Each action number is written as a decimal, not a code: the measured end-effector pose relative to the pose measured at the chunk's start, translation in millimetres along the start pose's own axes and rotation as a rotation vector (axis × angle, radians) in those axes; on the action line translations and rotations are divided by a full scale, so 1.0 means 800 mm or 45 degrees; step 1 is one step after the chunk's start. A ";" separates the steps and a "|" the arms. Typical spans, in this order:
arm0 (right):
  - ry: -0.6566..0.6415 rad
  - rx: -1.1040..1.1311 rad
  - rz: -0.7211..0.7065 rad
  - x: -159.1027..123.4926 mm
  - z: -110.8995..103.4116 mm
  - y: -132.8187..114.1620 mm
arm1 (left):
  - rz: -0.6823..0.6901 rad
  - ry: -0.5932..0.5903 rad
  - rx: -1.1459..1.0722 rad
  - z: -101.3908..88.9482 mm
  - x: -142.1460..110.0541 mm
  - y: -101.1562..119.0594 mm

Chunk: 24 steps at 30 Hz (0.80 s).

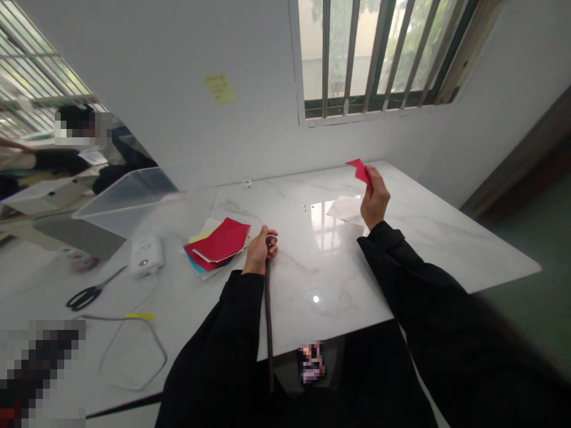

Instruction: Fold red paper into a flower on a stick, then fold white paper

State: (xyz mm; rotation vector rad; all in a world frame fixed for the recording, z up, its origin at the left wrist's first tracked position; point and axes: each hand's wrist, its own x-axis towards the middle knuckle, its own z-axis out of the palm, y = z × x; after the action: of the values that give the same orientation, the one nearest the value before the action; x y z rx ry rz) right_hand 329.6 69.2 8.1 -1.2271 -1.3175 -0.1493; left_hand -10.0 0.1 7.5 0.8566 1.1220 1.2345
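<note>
While my right hand (375,199) pinches red paper (361,170) upper right (likely for viewing), my left hand (257,252) curls, grip unclear, by a strip (268,306).

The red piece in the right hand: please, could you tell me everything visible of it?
The red piece is small, bright and angular, apparently folded paper, with a pointed corner towards the picture's left. The right hand pinches its lower right part, hiding some of it. It appears held above the far part of the white tabletop.
</note>
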 end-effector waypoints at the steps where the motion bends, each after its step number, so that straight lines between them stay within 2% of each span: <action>1: -0.137 -0.133 -0.093 -0.003 -0.005 0.008 | 0.005 -0.002 0.007 0.000 0.000 0.000; 3: -0.535 -0.362 -0.168 -0.014 -0.007 0.022 | 0.012 -0.006 0.019 -0.001 0.001 -0.001; 5: -1.009 -0.511 -0.132 -0.031 -0.002 0.034 | 0.016 -0.011 0.027 -0.002 0.002 -0.002; 6: -1.186 -0.549 -0.093 -0.038 0.001 0.040 | 0.018 -0.011 0.030 -0.003 0.002 -0.003; 8: -1.355 -0.582 -0.043 -0.049 0.006 0.049 | 0.016 -0.005 0.034 -0.003 0.003 -0.004; 11: -1.295 -0.553 -0.034 -0.054 0.007 0.054 | 0.013 0.007 0.036 -0.002 0.004 -0.004; 13: -1.163 -0.512 -0.063 -0.052 0.006 0.051 | 0.015 0.005 0.040 -0.001 0.003 -0.003; 16: -0.924 -0.405 -0.198 -0.049 0.009 0.036 | 0.016 -0.012 0.054 0.000 0.002 -0.002; 19: -0.823 -0.235 -0.329 -0.055 0.021 0.004 | 0.021 -0.024 0.068 0.001 0.001 -0.002; 22: -0.833 -0.092 -0.440 -0.077 0.037 -0.044 | 0.058 -0.034 0.096 0.002 0.001 -0.003; 24: -0.897 0.007 -0.524 -0.100 0.046 -0.083 | 0.088 -0.035 0.115 0.003 -0.001 -0.003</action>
State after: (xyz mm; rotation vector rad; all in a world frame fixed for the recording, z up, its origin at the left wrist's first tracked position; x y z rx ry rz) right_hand 233.4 26.3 -23.5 -1.0196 -2.1768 0.0019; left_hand -7.0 -0.6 5.6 0.9846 1.1409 1.2325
